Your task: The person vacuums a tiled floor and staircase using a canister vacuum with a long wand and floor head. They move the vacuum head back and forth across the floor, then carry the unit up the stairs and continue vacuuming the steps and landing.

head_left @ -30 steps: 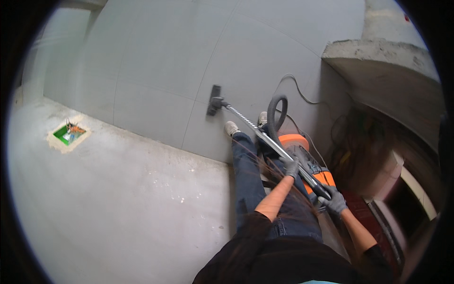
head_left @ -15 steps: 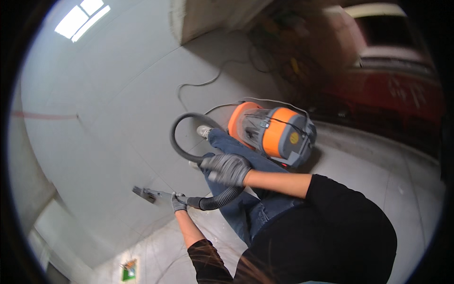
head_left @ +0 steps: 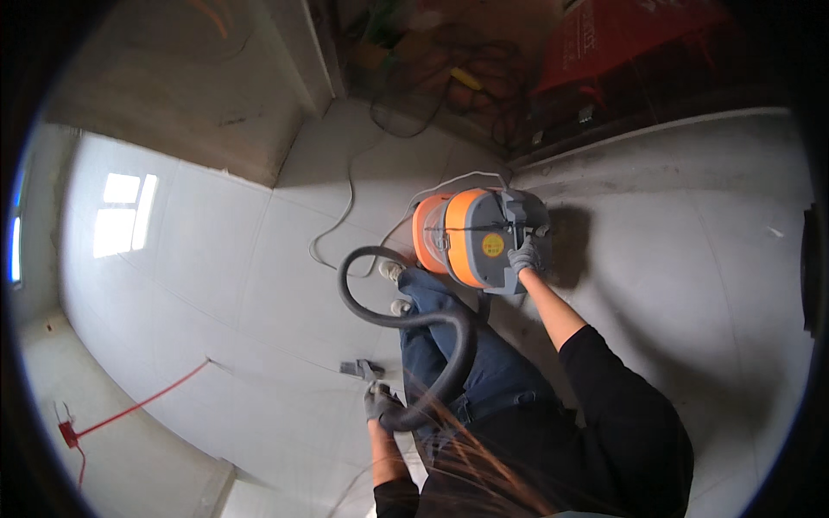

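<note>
My left hand (head_left: 381, 401), in a grey glove, is closed round the grey wand of a vacuum cleaner. Its flat floor nozzle (head_left: 363, 369) is just beyond that hand, close to the floor. A thick black hose (head_left: 466, 354) curves from the wand across my legs and loops toward the machine. To the right of my feet stands the orange and grey vacuum cleaner (head_left: 467, 233). My right hand (head_left: 523, 256), also gloved, is on the grip at its grey top, fingers curled; part of the grip is hidden under the glove.
A pale cable (head_left: 350, 203) winds over the grey tiled floor (head_left: 250, 319) behind the machine. Dark cords with a yellow piece (head_left: 466, 78) lie farther back. A rough wall (head_left: 190, 112) juts in at upper left. A red rod (head_left: 142, 401) is at lower left.
My right hand has gone from above my legs and the hose to the top of the vacuum cleaner. The wand and nozzle have come in closer to my legs. The view has turned.
</note>
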Action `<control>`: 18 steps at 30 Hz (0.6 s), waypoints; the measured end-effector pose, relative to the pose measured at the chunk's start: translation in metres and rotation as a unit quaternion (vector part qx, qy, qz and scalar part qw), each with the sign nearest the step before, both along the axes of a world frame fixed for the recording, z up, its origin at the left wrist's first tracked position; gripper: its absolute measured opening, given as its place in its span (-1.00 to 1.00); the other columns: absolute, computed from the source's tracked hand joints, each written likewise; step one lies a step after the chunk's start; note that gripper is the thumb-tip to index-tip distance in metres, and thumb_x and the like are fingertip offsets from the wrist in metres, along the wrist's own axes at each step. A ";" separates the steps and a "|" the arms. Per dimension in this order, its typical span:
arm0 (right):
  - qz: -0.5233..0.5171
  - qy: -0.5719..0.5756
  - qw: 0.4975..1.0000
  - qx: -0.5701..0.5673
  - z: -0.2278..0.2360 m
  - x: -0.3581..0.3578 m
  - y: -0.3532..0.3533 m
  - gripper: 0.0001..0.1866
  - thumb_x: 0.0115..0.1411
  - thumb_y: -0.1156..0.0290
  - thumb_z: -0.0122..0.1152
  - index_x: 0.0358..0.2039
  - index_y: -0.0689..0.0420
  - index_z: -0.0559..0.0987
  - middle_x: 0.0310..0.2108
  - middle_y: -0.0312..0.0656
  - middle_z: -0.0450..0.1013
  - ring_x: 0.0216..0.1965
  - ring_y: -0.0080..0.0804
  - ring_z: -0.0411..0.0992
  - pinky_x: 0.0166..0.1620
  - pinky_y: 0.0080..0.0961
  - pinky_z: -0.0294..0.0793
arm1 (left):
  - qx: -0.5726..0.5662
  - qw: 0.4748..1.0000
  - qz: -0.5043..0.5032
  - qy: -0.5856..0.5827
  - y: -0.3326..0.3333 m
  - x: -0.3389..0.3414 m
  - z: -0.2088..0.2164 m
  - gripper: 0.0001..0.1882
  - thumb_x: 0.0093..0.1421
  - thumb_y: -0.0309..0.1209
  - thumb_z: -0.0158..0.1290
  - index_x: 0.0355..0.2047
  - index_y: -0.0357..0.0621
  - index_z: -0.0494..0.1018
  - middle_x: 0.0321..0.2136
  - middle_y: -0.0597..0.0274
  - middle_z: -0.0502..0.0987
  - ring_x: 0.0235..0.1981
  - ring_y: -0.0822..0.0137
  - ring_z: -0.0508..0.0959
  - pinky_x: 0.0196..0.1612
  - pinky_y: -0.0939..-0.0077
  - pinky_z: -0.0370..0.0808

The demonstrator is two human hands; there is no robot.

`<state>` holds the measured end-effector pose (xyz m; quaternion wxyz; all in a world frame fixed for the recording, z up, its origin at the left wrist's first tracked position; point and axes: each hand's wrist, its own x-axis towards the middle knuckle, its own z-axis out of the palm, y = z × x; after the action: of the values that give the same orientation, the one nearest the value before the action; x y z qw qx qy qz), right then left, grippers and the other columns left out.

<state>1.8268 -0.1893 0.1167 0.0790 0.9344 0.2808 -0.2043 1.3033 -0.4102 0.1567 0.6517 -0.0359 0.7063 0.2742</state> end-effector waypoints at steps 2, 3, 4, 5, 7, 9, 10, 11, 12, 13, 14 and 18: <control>-0.027 0.021 0.998 0.046 -0.004 0.003 0.003 -0.46 -0.10 0.20 0.33 -0.11 0.21 0.49 -0.21 0.05 0.49 -0.19 -0.08 0.49 -0.11 -0.22 0.48 | 0.003 0.970 0.202 -0.137 0.005 -0.034 0.025 -0.78 0.27 -0.46 -0.08 -0.56 0.00 0.33 -0.67 0.50 0.28 -0.62 0.56 0.33 -0.53 0.67 0.38; -0.082 0.108 0.986 0.095 -0.003 0.005 0.004 -0.58 -0.08 0.23 0.32 -0.24 0.24 0.54 -0.36 0.02 0.53 -0.34 -0.14 0.54 -0.23 -0.23 0.54 | -0.058 0.874 0.378 -0.300 0.008 -0.049 0.033 -0.79 0.25 -0.43 -0.06 -0.56 -0.04 0.31 -0.67 0.43 0.29 -0.63 0.53 0.35 -0.52 0.65 0.42; -0.155 0.218 0.958 0.102 0.000 0.007 0.005 -0.66 -0.06 0.26 0.32 -0.36 0.25 0.56 -0.48 -0.03 0.52 -0.46 -0.20 0.54 -0.33 -0.27 0.54 | -0.183 0.683 0.544 -0.452 0.013 -0.062 0.043 -0.78 0.24 -0.41 -0.04 -0.57 -0.08 0.30 -0.67 0.36 0.30 -0.63 0.50 0.36 -0.51 0.63 0.45; -0.230 0.286 0.925 0.099 0.003 0.009 0.005 -0.72 -0.05 0.28 0.32 -0.47 0.27 0.57 -0.60 -0.08 0.52 -0.58 -0.27 0.53 -0.42 -0.31 0.55 | -0.160 0.747 0.485 -0.426 0.012 -0.067 0.052 -0.78 0.23 -0.39 -0.03 -0.57 -0.08 0.30 -0.67 0.36 0.31 -0.64 0.49 0.36 -0.51 0.63 0.45; -0.187 0.355 0.905 0.144 0.010 0.013 0.005 -0.74 -0.04 0.31 0.35 -0.60 0.25 0.54 -0.71 -0.17 0.45 -0.73 -0.39 0.44 -0.55 -0.37 0.49 | -0.155 0.777 0.462 -0.398 0.020 -0.068 0.063 -0.77 0.24 -0.36 -0.03 -0.57 -0.07 0.29 -0.68 0.37 0.31 -0.65 0.49 0.36 -0.52 0.65 0.44; -0.139 0.378 0.906 0.129 0.013 0.022 0.008 -0.81 -0.02 0.39 0.36 -0.59 0.17 0.50 -0.74 -0.24 0.42 -0.76 -0.46 0.41 -0.63 -0.42 0.43 | -0.206 0.716 0.537 -0.396 0.027 -0.051 0.068 -0.77 0.25 -0.35 -0.05 -0.56 -0.07 0.29 -0.68 0.40 0.29 -0.65 0.50 0.36 -0.53 0.66 0.43; -0.121 0.405 0.904 0.070 0.014 0.032 0.014 -0.84 0.00 0.46 0.35 -0.52 0.11 0.48 -0.71 -0.27 0.42 -0.72 -0.47 0.43 -0.64 -0.44 0.41 | -0.122 0.888 0.355 -0.266 0.031 -0.036 0.067 -0.77 0.26 -0.34 -0.05 -0.56 -0.06 0.29 -0.68 0.41 0.29 -0.65 0.51 0.35 -0.54 0.67 0.41; -0.044 0.339 0.934 0.102 0.014 0.042 0.018 -0.75 -0.05 0.30 0.39 -0.50 0.17 0.53 -0.63 -0.14 0.48 -0.60 -0.35 0.50 -0.48 -0.37 0.48 | -0.037 0.984 0.148 -0.092 0.036 -0.018 0.064 -0.77 0.26 -0.34 -0.06 -0.55 -0.05 0.29 -0.68 0.43 0.28 -0.65 0.53 0.35 -0.55 0.67 0.40; 0.015 0.308 0.949 0.064 0.017 0.048 0.020 -0.61 -0.11 0.13 0.43 -0.49 0.22 0.58 -0.55 -0.01 0.55 -0.48 -0.24 0.56 -0.32 -0.31 0.54 | -0.004 0.998 -0.023 0.062 0.037 -0.006 0.065 -0.78 0.27 -0.33 -0.06 -0.54 -0.02 0.29 -0.68 0.45 0.28 -0.66 0.55 0.34 -0.57 0.69 0.38; 0.014 0.296 0.949 0.112 0.018 0.066 0.029 -0.58 -0.11 0.10 0.44 -0.47 0.22 0.58 -0.55 -0.02 0.55 -0.50 -0.25 0.55 -0.33 -0.31 0.54 | 0.023 0.984 -0.133 0.119 0.040 0.009 0.065 -0.78 0.27 -0.31 -0.06 -0.53 0.01 0.29 -0.68 0.48 0.27 -0.68 0.57 0.33 -0.58 0.71 0.36; -0.019 0.273 0.957 0.100 0.018 0.091 0.048 -0.56 -0.12 0.07 0.44 -0.45 0.21 0.58 -0.55 -0.03 0.55 -0.52 -0.25 0.55 -0.35 -0.32 0.53 | 0.052 0.972 -0.191 0.130 0.048 0.023 0.061 -0.79 0.28 -0.30 -0.06 -0.52 0.04 0.30 -0.69 0.50 0.27 -0.69 0.60 0.32 -0.60 0.73 0.33; -0.031 0.376 0.914 0.149 0.061 0.170 0.082 -0.51 -0.12 0.01 0.43 -0.39 0.18 0.58 -0.58 -0.07 0.53 -0.56 -0.24 0.52 -0.38 -0.29 0.51 | 0.021 0.992 0.112 -0.058 0.049 0.059 0.107 -0.76 0.31 -0.23 -0.11 -0.50 0.04 0.33 -0.68 0.51 0.27 -0.68 0.61 0.33 -0.62 0.76 0.29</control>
<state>1.9969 -0.1073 0.1772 -0.1784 0.7981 0.2877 -0.4985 1.3628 -0.3610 0.2641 0.6578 -0.1169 0.6526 0.3574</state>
